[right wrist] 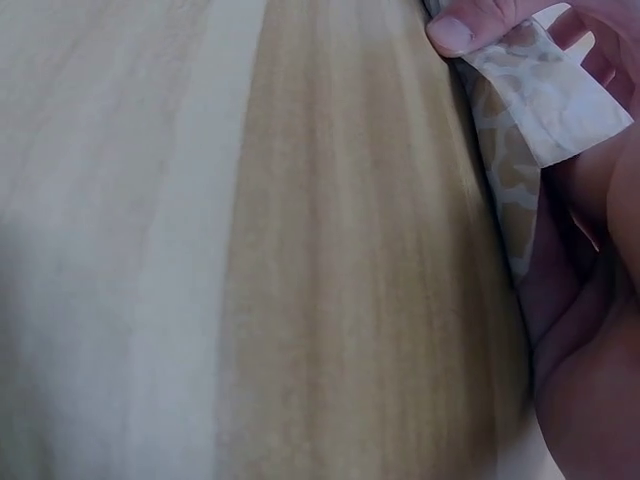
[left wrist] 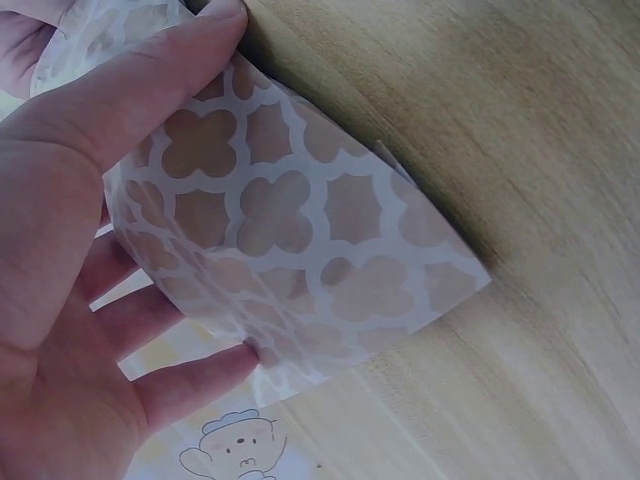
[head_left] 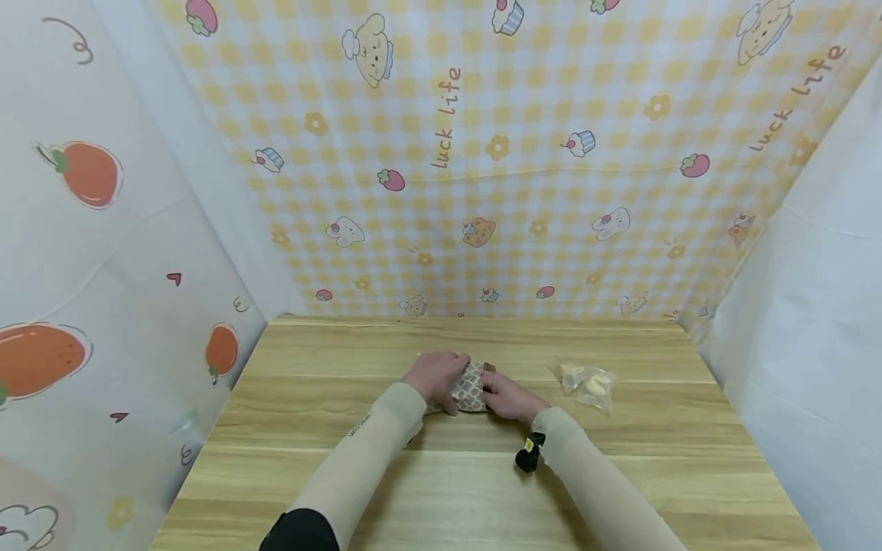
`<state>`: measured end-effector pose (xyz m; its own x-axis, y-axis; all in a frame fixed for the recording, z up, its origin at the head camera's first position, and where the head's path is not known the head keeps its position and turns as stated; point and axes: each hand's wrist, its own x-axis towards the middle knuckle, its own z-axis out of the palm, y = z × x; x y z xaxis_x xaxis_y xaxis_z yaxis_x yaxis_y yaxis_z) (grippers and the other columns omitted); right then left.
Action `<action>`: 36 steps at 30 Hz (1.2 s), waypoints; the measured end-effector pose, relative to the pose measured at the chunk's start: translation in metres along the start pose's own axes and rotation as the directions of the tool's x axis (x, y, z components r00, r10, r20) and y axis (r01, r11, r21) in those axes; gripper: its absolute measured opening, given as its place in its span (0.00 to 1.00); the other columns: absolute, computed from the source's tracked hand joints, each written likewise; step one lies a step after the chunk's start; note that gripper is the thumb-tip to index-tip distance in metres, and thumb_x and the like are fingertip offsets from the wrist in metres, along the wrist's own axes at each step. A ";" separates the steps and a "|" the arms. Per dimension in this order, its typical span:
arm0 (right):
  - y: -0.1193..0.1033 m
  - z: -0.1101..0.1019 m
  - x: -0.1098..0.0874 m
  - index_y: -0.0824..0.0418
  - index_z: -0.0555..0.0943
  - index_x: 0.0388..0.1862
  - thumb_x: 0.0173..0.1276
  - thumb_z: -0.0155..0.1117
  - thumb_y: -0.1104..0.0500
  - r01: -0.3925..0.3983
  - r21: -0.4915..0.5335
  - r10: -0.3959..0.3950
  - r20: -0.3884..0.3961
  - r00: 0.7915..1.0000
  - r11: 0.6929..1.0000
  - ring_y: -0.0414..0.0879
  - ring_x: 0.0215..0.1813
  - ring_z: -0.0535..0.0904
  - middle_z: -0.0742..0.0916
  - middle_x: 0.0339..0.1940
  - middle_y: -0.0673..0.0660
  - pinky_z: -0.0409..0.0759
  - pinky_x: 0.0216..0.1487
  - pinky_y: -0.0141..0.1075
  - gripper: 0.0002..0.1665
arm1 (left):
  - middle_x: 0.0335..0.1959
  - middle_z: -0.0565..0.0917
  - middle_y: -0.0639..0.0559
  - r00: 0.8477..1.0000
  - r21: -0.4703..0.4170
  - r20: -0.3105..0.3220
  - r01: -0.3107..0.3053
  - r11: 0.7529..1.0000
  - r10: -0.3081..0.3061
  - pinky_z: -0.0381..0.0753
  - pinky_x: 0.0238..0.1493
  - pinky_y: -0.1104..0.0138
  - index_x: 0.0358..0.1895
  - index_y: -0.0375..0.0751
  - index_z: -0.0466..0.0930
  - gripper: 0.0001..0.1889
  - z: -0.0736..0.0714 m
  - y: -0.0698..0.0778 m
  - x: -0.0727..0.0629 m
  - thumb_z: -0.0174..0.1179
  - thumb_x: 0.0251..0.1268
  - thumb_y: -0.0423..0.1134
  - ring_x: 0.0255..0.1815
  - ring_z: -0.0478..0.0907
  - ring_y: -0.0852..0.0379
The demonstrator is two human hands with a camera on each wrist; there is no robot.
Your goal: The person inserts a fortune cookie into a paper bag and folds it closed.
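Note:
A soft bag [head_left: 470, 390] with a white lattice pattern over brown lies low over the wooden table, between both hands. My left hand [head_left: 437, 376] holds its left part; in the left wrist view the thumb [left wrist: 150, 80] lies across the near face while other fingertips touch the far side. A pointed corner of the bag [left wrist: 420, 260] sticks out past that hand. From the right, my right hand [head_left: 511, 396] grips the other end. The right wrist view has its thumb [right wrist: 465, 30] on the bag's edge, beside a pale folded flap [right wrist: 570, 110]. What the bag contains is hidden.
A clear packet [head_left: 586, 385] with pale yellowish pieces lies on the table [head_left: 331, 352], right of the right hand. A yellow checked cloth [head_left: 482, 191] hangs behind the table, with white sheets on both sides. A black device [head_left: 529, 451] is on the right wrist.

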<state>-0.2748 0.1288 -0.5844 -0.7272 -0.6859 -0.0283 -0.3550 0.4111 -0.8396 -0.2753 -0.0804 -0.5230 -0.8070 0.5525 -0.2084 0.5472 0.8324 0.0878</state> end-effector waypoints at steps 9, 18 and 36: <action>-0.004 0.000 0.000 0.64 0.85 0.52 0.78 0.54 0.68 -0.005 -0.056 0.007 0.038 0.999 0.998 0.48 0.58 0.75 0.80 0.59 0.62 0.74 0.59 0.37 0.14 | 0.47 0.85 0.53 1.000 0.014 0.016 0.015 1.000 -0.015 0.86 0.51 0.54 0.56 0.49 0.73 0.40 -0.001 0.003 -0.001 0.88 0.39 0.54 0.47 0.84 0.52; -0.002 0.001 -0.001 0.63 0.83 0.56 0.80 0.53 0.67 -0.024 0.009 0.024 0.064 0.998 1.000 0.37 0.46 0.79 0.87 0.50 0.52 0.77 0.53 0.32 0.14 | 0.47 0.85 0.54 0.999 0.010 0.027 0.020 1.000 -0.020 0.86 0.50 0.55 0.56 0.49 0.73 0.41 0.001 0.003 -0.001 0.88 0.39 0.54 0.47 0.83 0.53; -0.004 -0.005 0.001 0.62 0.78 0.66 0.83 0.52 0.62 -0.027 0.001 0.027 0.096 0.995 1.000 0.44 0.60 0.79 0.85 0.63 0.57 0.77 0.64 0.39 0.17 | 0.46 0.84 0.56 1.000 0.019 -0.003 0.012 1.000 -0.012 0.86 0.46 0.57 0.56 0.50 0.73 0.41 0.005 0.000 0.001 0.88 0.37 0.56 0.45 0.83 0.55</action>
<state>-0.2767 0.1289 -0.5782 -0.6764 -0.7292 -0.1033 -0.3342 0.4288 -0.8393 -0.2751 -0.0795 -0.5277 -0.8143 0.5423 -0.2068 0.5412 0.8382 0.0670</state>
